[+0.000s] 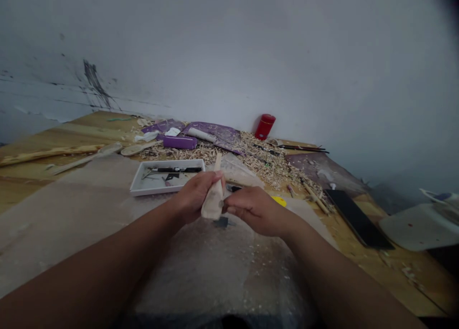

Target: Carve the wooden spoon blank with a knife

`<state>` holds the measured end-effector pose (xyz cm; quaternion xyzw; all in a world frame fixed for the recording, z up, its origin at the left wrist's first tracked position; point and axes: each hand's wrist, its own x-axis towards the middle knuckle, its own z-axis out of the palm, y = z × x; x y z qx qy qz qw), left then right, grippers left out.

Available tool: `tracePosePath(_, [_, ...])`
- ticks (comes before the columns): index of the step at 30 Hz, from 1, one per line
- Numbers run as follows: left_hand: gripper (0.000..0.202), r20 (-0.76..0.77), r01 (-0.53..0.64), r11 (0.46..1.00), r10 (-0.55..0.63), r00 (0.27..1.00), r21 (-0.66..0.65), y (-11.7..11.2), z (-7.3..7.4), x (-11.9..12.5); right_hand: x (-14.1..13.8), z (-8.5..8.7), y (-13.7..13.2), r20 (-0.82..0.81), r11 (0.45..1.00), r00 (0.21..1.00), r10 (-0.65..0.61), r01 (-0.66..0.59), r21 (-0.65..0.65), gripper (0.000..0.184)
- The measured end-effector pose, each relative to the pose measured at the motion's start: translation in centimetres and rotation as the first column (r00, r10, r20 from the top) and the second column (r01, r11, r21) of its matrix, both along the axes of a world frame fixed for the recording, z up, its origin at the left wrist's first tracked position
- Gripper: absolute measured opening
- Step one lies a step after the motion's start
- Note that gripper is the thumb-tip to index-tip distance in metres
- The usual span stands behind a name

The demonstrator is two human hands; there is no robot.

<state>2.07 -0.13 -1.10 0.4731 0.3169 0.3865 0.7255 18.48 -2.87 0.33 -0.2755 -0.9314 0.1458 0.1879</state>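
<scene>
My left hand (196, 197) is closed around a pale carved wooden blank (214, 200), which stands upright with its wider end down and a narrow shaft rising above my fingers. My right hand (251, 210) is curled against the blank's right side. A small dark piece (233, 188) shows just above its knuckles, and I cannot tell whether this is held or lying behind. Both hands are over a grey sheet covering the table, in front of a white tray (136, 188) of dark-handled tools.
Wood shavings (261, 161) lie heaped across the back of the wooden table (394, 271), around purple mats (211, 132) and a purple cylinder (179, 142). A red canister (265, 126) stands by the wall. A black flat board (358, 219) lies right; carved wooden spoons (86, 158) lie left.
</scene>
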Motion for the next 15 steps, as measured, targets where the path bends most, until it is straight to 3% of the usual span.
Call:
tracePosePath(2, [0.032,-0.017,0.011,1.0,-0.011,1.0,0.014,-0.02,-0.02,-0.06,0.03,0.01,-0.03,0.013,0.999,0.999,0.036,-0.036,-0.007,0.023])
tracePosePath(6, [0.032,-0.043,0.03,0.999,-0.029,0.999,0.027,-0.09,0.14,-0.07,0.03,0.03,-0.03,-0.066,0.998,0.997,-0.045,0.048,0.051,0.021])
tracePosePath(10, [0.035,-0.108,0.015,0.993,-0.003,0.994,0.114,-0.17,0.42,-0.04,0.01,0.29,-0.12,0.038,0.999,0.999,0.039,-0.04,0.018,0.02])
tracePosePath(15, [0.035,-0.141,0.035,0.997,-0.026,0.99,0.067,-0.2,0.47,0.04,0.13,0.4,-0.06,-0.012,0.997,1.0,-0.018,0.018,0.075,0.018])
